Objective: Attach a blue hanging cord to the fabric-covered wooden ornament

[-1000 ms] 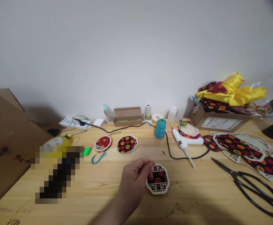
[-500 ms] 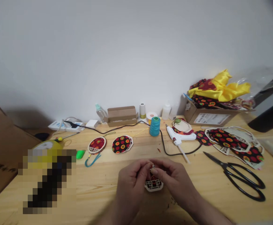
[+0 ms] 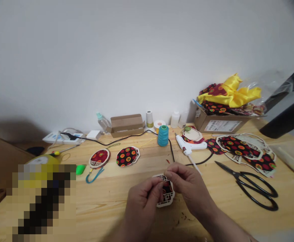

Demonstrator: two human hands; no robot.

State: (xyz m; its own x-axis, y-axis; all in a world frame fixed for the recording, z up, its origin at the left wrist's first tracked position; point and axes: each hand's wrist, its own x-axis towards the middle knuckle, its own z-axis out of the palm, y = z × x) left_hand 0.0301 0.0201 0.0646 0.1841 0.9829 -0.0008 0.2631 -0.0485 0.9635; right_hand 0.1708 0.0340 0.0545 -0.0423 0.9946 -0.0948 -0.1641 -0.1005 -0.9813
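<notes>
Low at the front of the table, a small octagonal wooden lattice frame (image 3: 169, 199) with dark red-patterned fabric in it is between my hands. My left hand (image 3: 143, 200) is closed over its left side, thumb and fingertips pinched together across the fabric. At its upper right corner, my right hand (image 3: 189, 185) has thumb and forefinger pressed together; whether they grip the rim or something thin is hidden. Farther off lie a finished-looking round fabric piece (image 3: 100, 157) with a blue cord loop (image 3: 94, 175) and an octagonal fabric piece (image 3: 127, 156).
A teal thread cone (image 3: 163, 136) stands behind my hands, beside a white glue gun (image 3: 190, 145) with a black cable. Large black scissors (image 3: 247, 185) lie at right, below stacked fabric pieces (image 3: 245, 149). A cardboard box (image 3: 219, 125) holds cloth. A green object (image 3: 80, 169) lies left.
My hands have moved apart at the top, uncovering more of the lattice frame. My right hand has shifted to its upper right corner, and the view has turned slightly right.
</notes>
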